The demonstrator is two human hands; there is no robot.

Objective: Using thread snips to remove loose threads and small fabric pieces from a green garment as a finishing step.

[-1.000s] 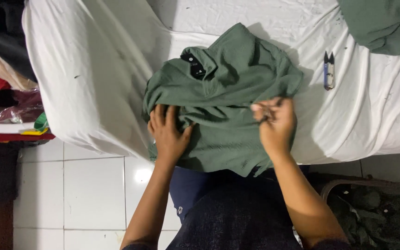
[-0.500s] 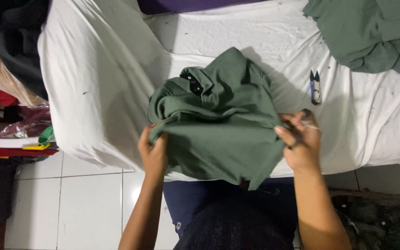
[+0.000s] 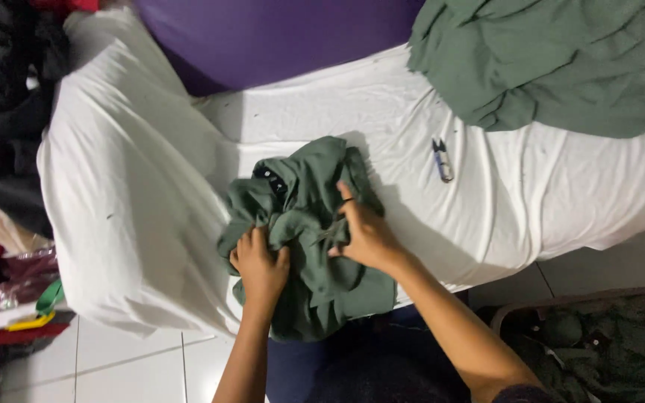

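Head view shows the left hand and right hand both closed on the bunched green garment at the white-sheeted bed's near edge, gathering it compactly, with small snips lying apart alongside.

Left hand palm down, fingers curled; right hand apparently pinching, forearms extended.
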